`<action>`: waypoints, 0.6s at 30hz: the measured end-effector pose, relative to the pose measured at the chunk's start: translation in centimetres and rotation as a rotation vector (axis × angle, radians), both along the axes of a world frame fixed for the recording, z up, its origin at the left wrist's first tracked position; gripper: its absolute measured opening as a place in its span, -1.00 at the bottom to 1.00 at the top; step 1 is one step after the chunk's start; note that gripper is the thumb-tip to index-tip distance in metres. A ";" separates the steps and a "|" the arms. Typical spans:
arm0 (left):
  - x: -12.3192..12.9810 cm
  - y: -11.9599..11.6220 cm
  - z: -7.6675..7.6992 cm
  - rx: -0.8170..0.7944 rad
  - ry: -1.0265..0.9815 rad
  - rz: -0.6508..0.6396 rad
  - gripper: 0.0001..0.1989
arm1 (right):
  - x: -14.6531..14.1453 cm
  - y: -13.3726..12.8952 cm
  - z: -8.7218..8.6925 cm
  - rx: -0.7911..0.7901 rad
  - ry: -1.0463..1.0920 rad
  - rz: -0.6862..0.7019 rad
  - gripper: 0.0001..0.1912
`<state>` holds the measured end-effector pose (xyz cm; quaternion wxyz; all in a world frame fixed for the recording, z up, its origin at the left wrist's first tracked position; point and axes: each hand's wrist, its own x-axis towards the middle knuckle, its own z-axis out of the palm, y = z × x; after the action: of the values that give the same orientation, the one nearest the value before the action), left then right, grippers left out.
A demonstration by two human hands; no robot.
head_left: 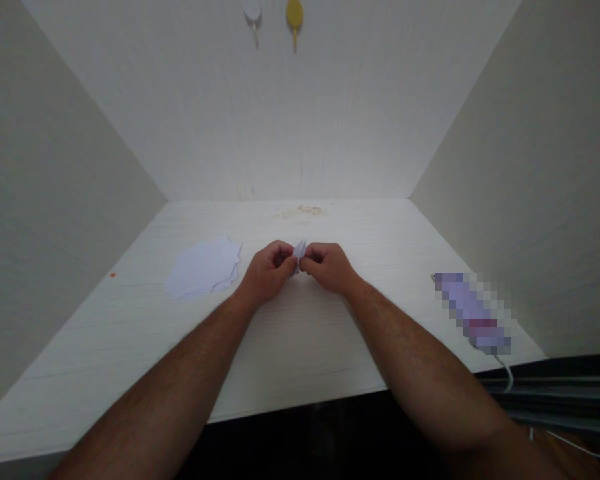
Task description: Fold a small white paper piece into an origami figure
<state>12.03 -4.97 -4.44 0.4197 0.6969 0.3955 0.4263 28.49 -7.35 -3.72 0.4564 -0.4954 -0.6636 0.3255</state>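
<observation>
Left hand (273, 272) and right hand (329, 265) are pinching a small folded paper (301, 249)

Taking the folded paper as the centre of the clock, a pale back wall (290, 127) is rising at twelve, while a left side wall (55, 167) and a right side wall (520, 153) are flanking it toward ten and two. The white table (305, 347) is spreading out between them, its near edge crossing six. A loose pile of white sheets (203, 267) is lying on it at nine, corners fanning unevenly. Between three and four, a flat purplish object (473, 310) is resting near the right side wall; pixel blocks are covering it, making any lettering on it unreadable. Both hands are meeting at the centre, thumbs and fingers gripping the folded paper from opposite sides, its pointed tip showing upward between them; whether it is touching the table cannot be told. A brownish stain (307, 211) is marking the table at twelve, near the back wall. High up, a yellow hook (295, 15) is hanging at twelve and a white hook (253, 10) just before it. A white cable (508, 377) is trailing from the purplish object at four. A tiny orange speck (113, 275) is sitting at nine, beyond the sheets.
</observation>
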 end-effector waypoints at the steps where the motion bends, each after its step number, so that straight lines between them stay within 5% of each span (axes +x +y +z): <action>1: 0.0 0.0 -0.1 0.004 0.001 0.014 -0.90 | 0.0 0.0 0.0 -0.005 0.010 0.007 -0.85; 6: 0.1 -0.1 0.0 0.001 0.022 0.076 -0.90 | -0.2 -0.1 0.0 0.015 -0.006 -0.040 -0.71; 18: 0.1 -0.1 0.0 -0.130 -0.112 0.064 -0.89 | -0.2 -0.1 0.1 0.086 -0.112 -0.062 -0.79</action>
<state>12.11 -5.05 -4.44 0.4716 0.6304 0.4203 0.4512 28.31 -7.46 -3.59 0.4492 -0.5130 -0.6860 0.2539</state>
